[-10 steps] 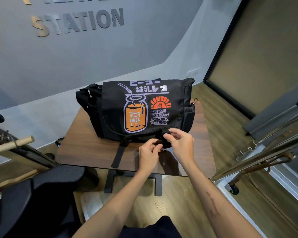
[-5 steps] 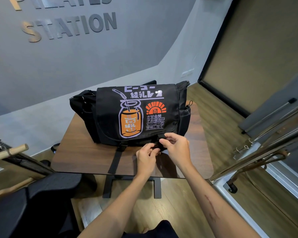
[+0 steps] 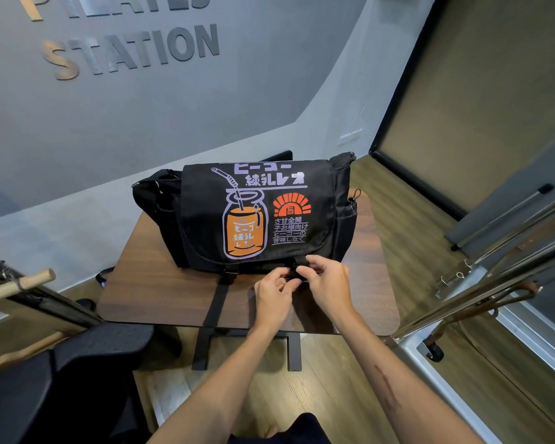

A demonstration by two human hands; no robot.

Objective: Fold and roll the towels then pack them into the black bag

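Grey wall with large raised letters stands behind a small wooden table [image 3: 161, 293], and on this table sits the black bag [image 3: 257, 213], close to the far edge and a little to the right of the middle. Its flap with the printed orange bottle is down over the front. No towels are visible anywhere, so I judge they are already inside and the person is now closing the bag, though I cannot confirm this. The bag looks like soft fabric that bulges and gives way under pressure, not stiff, and probably light for its size; it would be best taken by the shoulder strap on its left end or by both sides of the body, not by the thin flap. Two webbing straps hang from the flap; the left strap [image 3: 217, 299] lies loose over the table edge with its buckle [image 3: 228, 273] joined. Both forearms reach forward from below, wrists slightly bent down. The left hand [image 3: 274, 296] and the right hand [image 3: 329, 283] meet at the right buckle [image 3: 298, 270], fingers curled and pinching it from the two sides, thumbs turned toward each other. Whether this buckle has already clicked together I cannot tell, because the fingers cover it.
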